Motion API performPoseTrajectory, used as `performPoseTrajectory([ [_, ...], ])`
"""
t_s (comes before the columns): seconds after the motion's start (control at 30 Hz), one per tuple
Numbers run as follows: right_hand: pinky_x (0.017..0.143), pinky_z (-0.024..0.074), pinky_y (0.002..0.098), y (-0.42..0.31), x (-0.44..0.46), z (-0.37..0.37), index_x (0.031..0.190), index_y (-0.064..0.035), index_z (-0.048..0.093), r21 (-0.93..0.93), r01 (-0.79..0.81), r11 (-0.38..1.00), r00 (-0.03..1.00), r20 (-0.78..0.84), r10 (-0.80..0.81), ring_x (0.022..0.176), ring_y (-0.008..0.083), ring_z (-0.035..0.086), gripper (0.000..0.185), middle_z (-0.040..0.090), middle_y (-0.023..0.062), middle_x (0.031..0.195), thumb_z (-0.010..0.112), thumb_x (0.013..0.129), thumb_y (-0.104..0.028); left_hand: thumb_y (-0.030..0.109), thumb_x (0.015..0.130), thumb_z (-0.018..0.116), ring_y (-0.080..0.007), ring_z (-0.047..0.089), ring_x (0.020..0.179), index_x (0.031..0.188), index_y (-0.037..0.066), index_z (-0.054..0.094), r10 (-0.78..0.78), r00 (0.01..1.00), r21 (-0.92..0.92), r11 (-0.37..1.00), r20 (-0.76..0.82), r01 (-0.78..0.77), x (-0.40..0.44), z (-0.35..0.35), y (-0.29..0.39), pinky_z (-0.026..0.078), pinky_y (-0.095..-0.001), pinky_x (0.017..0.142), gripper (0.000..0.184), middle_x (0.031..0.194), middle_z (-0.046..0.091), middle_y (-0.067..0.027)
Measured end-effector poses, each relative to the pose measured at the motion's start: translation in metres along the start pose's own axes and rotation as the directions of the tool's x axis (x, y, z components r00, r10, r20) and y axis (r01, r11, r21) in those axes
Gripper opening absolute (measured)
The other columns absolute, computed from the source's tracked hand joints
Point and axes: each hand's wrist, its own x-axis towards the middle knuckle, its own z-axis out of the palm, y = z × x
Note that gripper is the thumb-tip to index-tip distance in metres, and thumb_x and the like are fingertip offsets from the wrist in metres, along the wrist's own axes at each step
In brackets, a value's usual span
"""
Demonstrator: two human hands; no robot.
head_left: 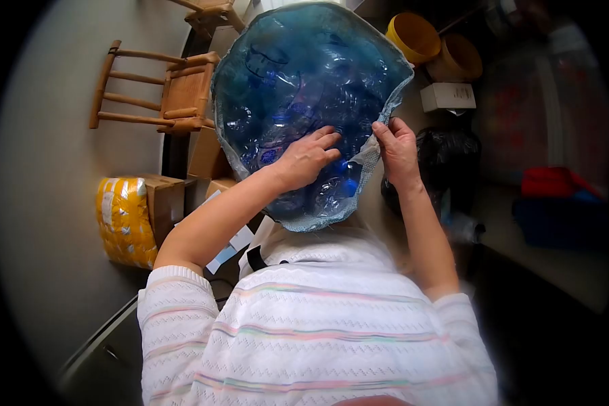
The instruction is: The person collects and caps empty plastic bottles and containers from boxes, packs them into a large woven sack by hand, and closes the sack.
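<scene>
A large woven sack (319,222) gapes open in front of my body, its inside blue-green. Clear plastic bottles (331,88), several of them with blue caps or labels, fill it. My left hand (310,158) reaches over the near left rim into the mouth, fingers stretched out over the bottles. Whether its fingertips touch a bottle I cannot tell. At the right rim, my right hand (399,150) pinches the sack's edge between thumb and fingers.
A wooden chair (183,95) stands on the left, above a yellow-wrapped parcel (125,220) beside a cardboard box (166,203). At the upper right are yellow buckets (414,37), a white box (448,97) and a black plastic bag (453,159).
</scene>
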Motion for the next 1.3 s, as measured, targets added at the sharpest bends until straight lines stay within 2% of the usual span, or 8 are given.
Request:
performPoseTrajectory([
  [0.33,0.054,0.0457,0.0284,0.015,-0.003,0.016,0.085,-0.0025,0.052,-0.804,0.201,0.560,0.938,-0.007,-0.346,0.057,0.0132,0.055,0.028,0.059,0.0057,0.069,0.069,0.076,-0.023,0.004,0.070,0.064,-0.0312,0.047,0.112,0.110,0.009,0.056,-0.009,0.924,-0.046,0.999,-0.383,-0.010,-0.028,-0.062,0.024,0.041,-0.0360,0.092,0.041,0.120,0.048,-0.0149],
  [0.43,0.059,0.0467,0.0306,-0.022,-0.032,0.048,0.090,-0.0032,0.053,-0.921,0.191,0.338,0.920,0.048,-0.389,0.059,0.0181,0.058,0.031,0.060,0.0076,0.072,0.069,0.076,-0.026,0.013,0.071,0.069,-0.0279,0.055,0.094,0.112,0.008,0.054,-0.337,0.710,-0.087,0.927,-0.618,0.364,-0.070,-0.089,-0.004,0.046,-0.0344,0.081,0.044,0.108,0.052,-0.0135],
  [0.63,0.066,0.0481,0.0364,0.003,-0.024,0.099,0.100,-0.0040,0.056,-0.915,0.397,0.074,0.917,0.399,0.016,0.068,0.0293,0.061,0.040,0.062,0.0099,0.076,0.067,0.075,-0.034,0.026,0.072,0.072,-0.0245,0.055,0.087,0.118,0.009,0.051,-0.676,0.385,-0.338,0.683,-0.629,0.647,-0.083,-0.072,-0.053,0.045,-0.0313,0.076,0.053,0.100,0.051,-0.0122],
  [0.7,0.069,0.0475,0.0369,-0.002,-0.007,0.102,0.100,-0.0044,0.057,-0.850,0.478,0.223,0.878,0.463,-0.117,0.075,0.0287,0.060,0.035,0.061,0.0085,0.080,0.068,0.075,-0.026,0.022,0.074,0.069,-0.0229,0.055,0.087,0.114,0.008,0.054,-0.587,0.403,-0.272,0.745,-0.702,0.609,-0.083,-0.075,-0.060,0.045,-0.0308,0.075,0.045,0.100,0.052,-0.0117],
  [0.77,0.078,0.0436,0.0343,-0.009,0.017,0.100,0.101,-0.0054,0.056,-0.783,0.617,0.079,0.765,0.574,-0.292,0.094,0.0262,0.053,0.035,0.057,0.0087,0.101,0.068,0.071,-0.017,0.020,0.075,0.068,-0.0218,0.055,0.087,0.111,0.008,0.056,-0.465,0.439,-0.215,0.835,-0.769,0.507,-0.074,-0.087,-0.057,0.045,-0.0306,0.075,0.040,0.099,0.053,-0.0119],
  [0.9,0.088,0.0362,0.0396,0.006,0.035,0.098,0.118,-0.0077,0.047,-0.825,0.549,-0.132,0.797,0.564,-0.216,0.110,0.0268,0.043,0.052,0.047,0.0081,0.121,0.067,0.071,-0.015,0.017,0.076,0.065,-0.0276,0.055,0.097,0.112,0.006,0.055,-0.468,0.607,-0.253,0.877,-0.642,0.409,-0.025,-0.098,-0.072,0.046,-0.0328,0.081,0.040,0.103,0.056,-0.0172],
  [1.07,0.093,0.0314,0.0414,0.022,0.033,0.094,0.125,-0.0088,0.042,-0.851,0.510,-0.122,0.817,0.524,-0.239,0.116,0.0270,0.040,0.060,0.042,0.0080,0.127,0.066,0.071,-0.015,0.036,0.069,0.070,-0.0329,0.051,0.105,0.119,-0.001,0.047,-0.698,0.622,-0.174,0.702,-0.355,0.690,0.031,-0.082,-0.140,0.041,-0.0394,0.090,0.066,0.110,0.054,-0.0199],
  [1.3,0.095,0.0292,0.0411,0.027,0.032,0.086,0.126,-0.0101,0.041,-0.872,0.482,-0.090,0.827,0.486,-0.281,0.116,0.0271,0.040,0.060,0.042,0.0071,0.128,0.066,0.071,-0.016,0.053,0.065,0.070,-0.0314,0.061,0.087,0.096,-0.001,0.060,-0.664,0.593,-0.420,0.748,-0.455,0.514,0.034,-0.110,-0.130,0.047,-0.0367,0.078,0.063,0.090,0.063,-0.0166],
])
